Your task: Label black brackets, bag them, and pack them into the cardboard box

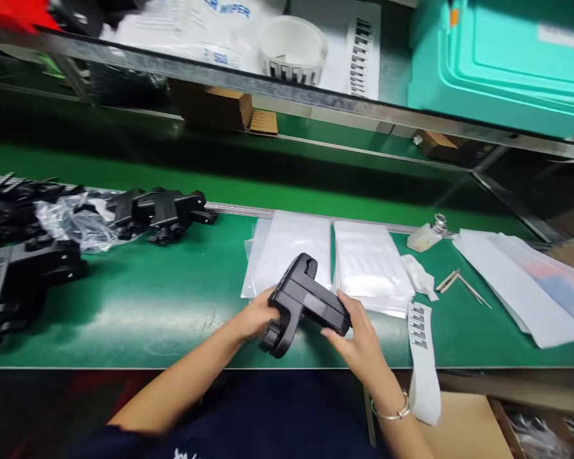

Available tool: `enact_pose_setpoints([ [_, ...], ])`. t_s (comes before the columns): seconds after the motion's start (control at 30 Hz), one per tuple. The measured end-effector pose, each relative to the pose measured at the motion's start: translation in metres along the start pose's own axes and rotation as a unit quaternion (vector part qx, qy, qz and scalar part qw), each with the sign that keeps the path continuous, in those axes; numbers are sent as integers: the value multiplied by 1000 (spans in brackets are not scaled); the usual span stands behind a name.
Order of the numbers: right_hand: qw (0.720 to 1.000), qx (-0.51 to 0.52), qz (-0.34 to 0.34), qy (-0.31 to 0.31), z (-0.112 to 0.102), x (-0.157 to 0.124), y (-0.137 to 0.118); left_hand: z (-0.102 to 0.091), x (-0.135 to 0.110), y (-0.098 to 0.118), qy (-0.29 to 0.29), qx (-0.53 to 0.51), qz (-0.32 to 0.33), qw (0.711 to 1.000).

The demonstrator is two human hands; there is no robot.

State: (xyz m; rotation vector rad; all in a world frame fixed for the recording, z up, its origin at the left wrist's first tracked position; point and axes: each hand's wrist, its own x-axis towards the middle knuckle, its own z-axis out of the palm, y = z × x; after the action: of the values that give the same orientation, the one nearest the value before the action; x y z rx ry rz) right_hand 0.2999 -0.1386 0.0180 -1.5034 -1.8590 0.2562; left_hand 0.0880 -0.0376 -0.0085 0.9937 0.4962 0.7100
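Both my hands hold a black plastic clamp-like bracket [310,303] above the front of the green bench. My left hand [261,313] grips its jaw-shaped end, with the fingers partly hidden behind it. At the other end, my right hand [358,335] has its thumb below and a finger on top. Just behind the bracket lie two stacks of clear plastic bags, a left stack [299,233] and a right stack [368,255]. A strip of printed labels [418,338] hangs over the bench edge near my right wrist.
More black brackets [165,213] lie at the left beside crumpled clear plastic [83,223]. To the right are a small bottle [425,236], a white tissue [419,277], tweezers [463,285] and paper sheets [521,287]. A shelf overhead carries a label roll [293,48] and a teal box [502,83].
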Motion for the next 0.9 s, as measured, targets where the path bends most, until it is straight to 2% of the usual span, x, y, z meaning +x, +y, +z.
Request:
enact_pose_setpoints([
  [0.1,997,-24,-65,-26,-17,-5,9,-3,0,14,-16,14,-32,999],
  [0.17,995,-23,-87,-49,-25,-10,14,4,4,15,30,110,-24,993],
  [0.2,996,-6,-71,-48,-27,-12,16,8,6,14,62,164,-12,984],
  [0.23,999,22,-30,-31,-28,-14,19,13,7,11,90,210,1,973],
  [0.3,987,115,111,-1,-25,-18,27,21,7,8,111,274,22,955],
  [0.33,965,178,192,1,-23,-20,32,24,6,8,106,301,28,947],
  [0.4,897,313,313,-24,-16,-23,39,27,3,10,84,356,35,930],
  [0.43,864,367,341,-38,-14,-24,42,27,1,11,74,377,35,923],
  [0.47,844,403,350,-41,-12,-25,43,28,1,12,69,389,32,918],
  [0.5,841,414,346,-30,-12,-26,43,29,2,12,70,387,28,919],
  [0.53,855,399,329,-15,-12,-27,42,30,4,11,76,369,21,926],
  [0.6,916,305,261,13,-18,-29,40,32,9,6,96,290,-6,952],
  [0.67,973,179,141,28,-26,-31,40,34,14,0,105,185,-62,975],
  [0.7,989,124,76,29,-30,-32,41,35,17,-2,101,139,-93,981],
  [0.77,998,57,-19,27,-34,-36,48,35,18,-5,83,95,-119,985],
  [0.8,998,46,-31,30,-35,-38,51,35,18,-4,71,106,-105,986],
  [0.83,998,46,-16,38,-34,-40,55,35,16,-2,59,140,-77,985],
  [0.9,992,85,60,66,-30,-45,62,34,11,3,22,251,-4,968],
])
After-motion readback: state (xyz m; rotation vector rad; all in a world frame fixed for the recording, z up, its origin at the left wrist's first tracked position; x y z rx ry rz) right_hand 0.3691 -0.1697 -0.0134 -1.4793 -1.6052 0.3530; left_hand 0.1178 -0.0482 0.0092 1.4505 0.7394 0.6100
